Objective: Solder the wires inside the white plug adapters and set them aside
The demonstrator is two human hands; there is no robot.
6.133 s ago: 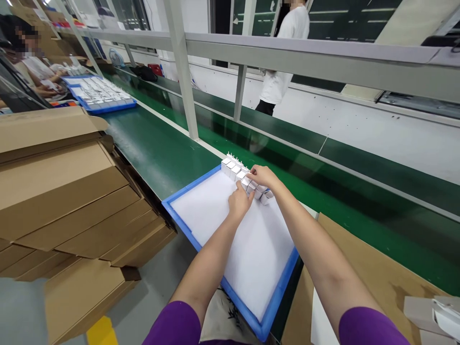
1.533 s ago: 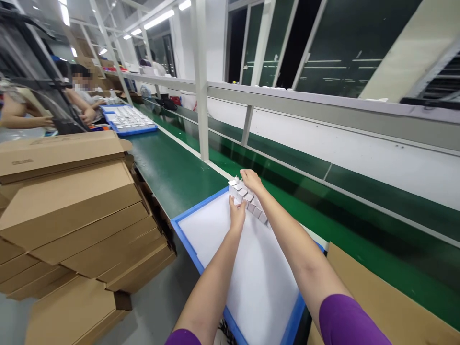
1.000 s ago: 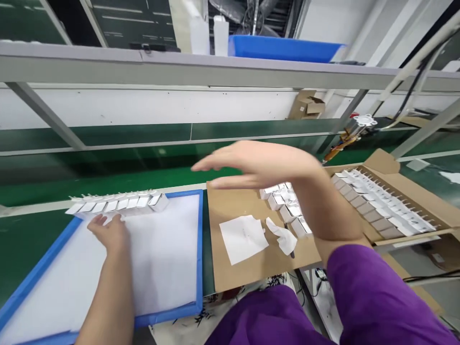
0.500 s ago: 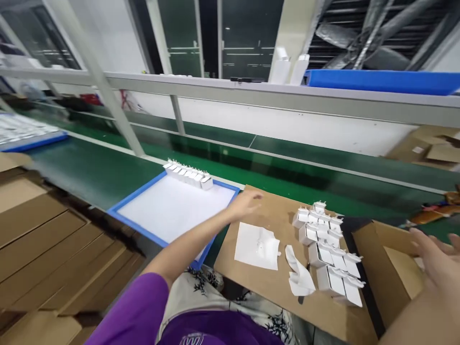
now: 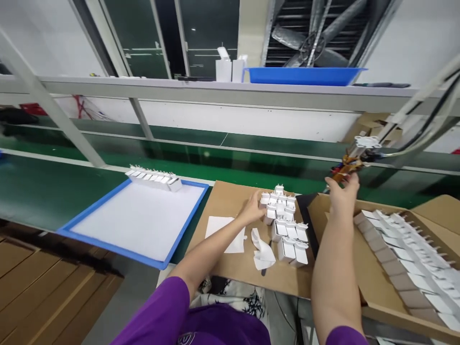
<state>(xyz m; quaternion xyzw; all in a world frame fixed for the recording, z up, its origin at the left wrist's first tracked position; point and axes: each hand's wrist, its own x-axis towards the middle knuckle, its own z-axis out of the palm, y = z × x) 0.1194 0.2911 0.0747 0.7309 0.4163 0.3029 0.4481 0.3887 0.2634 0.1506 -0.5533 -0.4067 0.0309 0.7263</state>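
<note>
White plug adapters (image 5: 287, 230), boxy with small prongs on top, stand in short rows on a brown cardboard sheet (image 5: 224, 196). My left hand (image 5: 251, 210) curls its fingers and thumb around an adapter at the left end of a back row. Out to the right, my right hand (image 5: 343, 192) is closed around the lower part of a tool wrapped in orange-brown material (image 5: 347, 167), which hangs from hoses. The tool's tip is partly hidden by the fingers. Close to my left forearm lie a white sheet (image 5: 215, 224) and a crumpled white scrap (image 5: 264, 256).
A blue-rimmed white tray (image 5: 140, 225) at left holds a row of adapters at its back edge. An open carton (image 5: 381, 306) at right contains many more. Stacked cardboard (image 5: 46, 297) stands lower left. A shelf with a blue bin (image 5: 305, 75) runs above the green bench.
My view has turned right, bringing the hanging tool and full carton into sight. My left hand has moved from the sheet's back left to the adapters; my right hand has reached the tool.
</note>
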